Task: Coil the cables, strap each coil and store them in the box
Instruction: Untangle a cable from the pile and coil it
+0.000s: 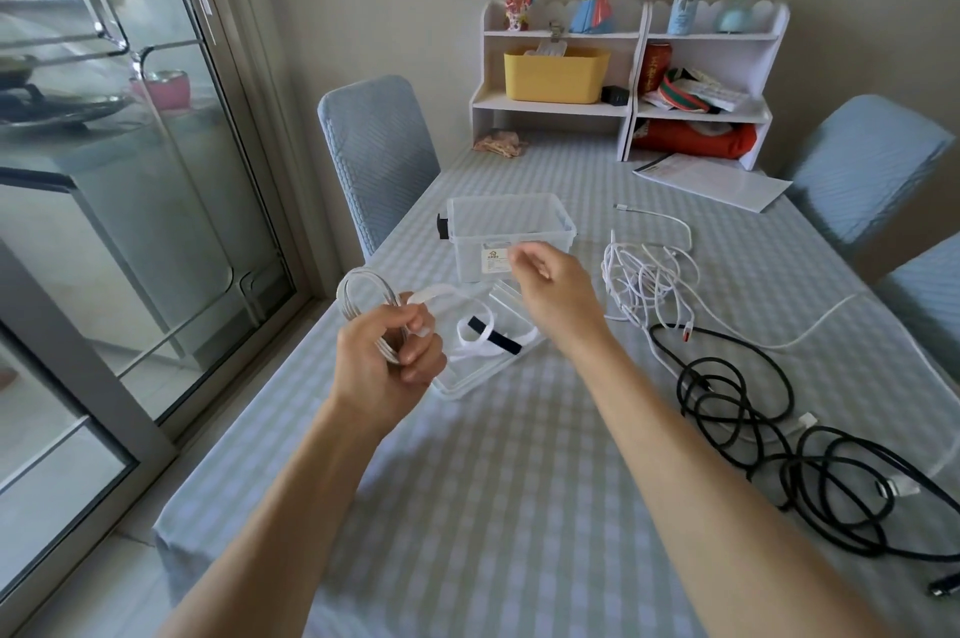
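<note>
First coil in hand, strap going on; the rest still loose.

The left hand (387, 351) grips a white coil (366, 307) with a white strap (434, 293) at the thumb; spare straps (485, 338) lie in the lid (488, 367). The box (511, 232) looks empty. The right hand (550, 286), raised before it, curls as if pinching; what it holds I cannot tell. White cables (649, 284) and black cables (753, 409) lie tangled.

Both forearms are bare to the frame's edge; the hands (387, 357) wear no rings or gloves.
</note>
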A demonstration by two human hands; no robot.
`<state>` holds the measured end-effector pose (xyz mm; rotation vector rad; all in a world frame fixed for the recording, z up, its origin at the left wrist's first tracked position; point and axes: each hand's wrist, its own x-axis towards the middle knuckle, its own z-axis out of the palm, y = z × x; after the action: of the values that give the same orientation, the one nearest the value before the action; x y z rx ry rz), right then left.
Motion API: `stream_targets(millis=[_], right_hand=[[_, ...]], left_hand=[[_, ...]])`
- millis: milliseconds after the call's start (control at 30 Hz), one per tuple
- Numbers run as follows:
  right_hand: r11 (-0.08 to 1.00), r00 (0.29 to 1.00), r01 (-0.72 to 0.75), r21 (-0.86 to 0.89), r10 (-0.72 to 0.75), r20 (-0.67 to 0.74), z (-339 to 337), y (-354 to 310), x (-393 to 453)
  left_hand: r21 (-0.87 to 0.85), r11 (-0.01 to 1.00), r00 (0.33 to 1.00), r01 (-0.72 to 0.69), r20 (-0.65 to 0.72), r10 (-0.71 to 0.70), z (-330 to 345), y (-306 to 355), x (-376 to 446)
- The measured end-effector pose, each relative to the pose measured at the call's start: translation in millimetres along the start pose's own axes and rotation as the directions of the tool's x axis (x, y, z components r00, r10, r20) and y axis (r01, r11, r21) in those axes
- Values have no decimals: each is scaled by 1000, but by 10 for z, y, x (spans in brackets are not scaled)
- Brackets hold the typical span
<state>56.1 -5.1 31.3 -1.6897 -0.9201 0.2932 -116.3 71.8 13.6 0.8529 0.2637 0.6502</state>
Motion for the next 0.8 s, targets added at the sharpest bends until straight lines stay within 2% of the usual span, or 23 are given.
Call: stream_targets(millis=[100, 200, 267, 367, 533, 700, 800], right_hand=[[995, 987, 102, -13, -99, 128, -16, 9, -126], [992, 946, 113, 48, -122, 301, -29, 34, -245], [993, 924, 111, 36, -116, 363, -24, 53, -283], [991, 938, 130, 34, -134, 320, -35, 85, -301], [969, 925, 191, -158, -123, 360, -21, 157, -396], [976, 938, 135, -172, -70, 339, 8, 221, -416], [986, 947, 86, -141, -37, 318, 1, 270, -410]], left_hand=[[-26, 999, 997, 19, 70, -17, -15, 19, -9], [-34, 999, 996, 39, 82, -36, 10, 10, -8], [-25, 999, 998, 39, 59, -38, 18, 13, -15], [13, 1000, 999, 17, -29, -17, 21, 22, -15], [-28, 998, 989, -53, -143, 49, 18, -41, 51], [-183, 983, 997, -22, -73, 8, 71, -92, 34], [-233, 972, 990, -42, -144, 8, 86, -97, 46]])
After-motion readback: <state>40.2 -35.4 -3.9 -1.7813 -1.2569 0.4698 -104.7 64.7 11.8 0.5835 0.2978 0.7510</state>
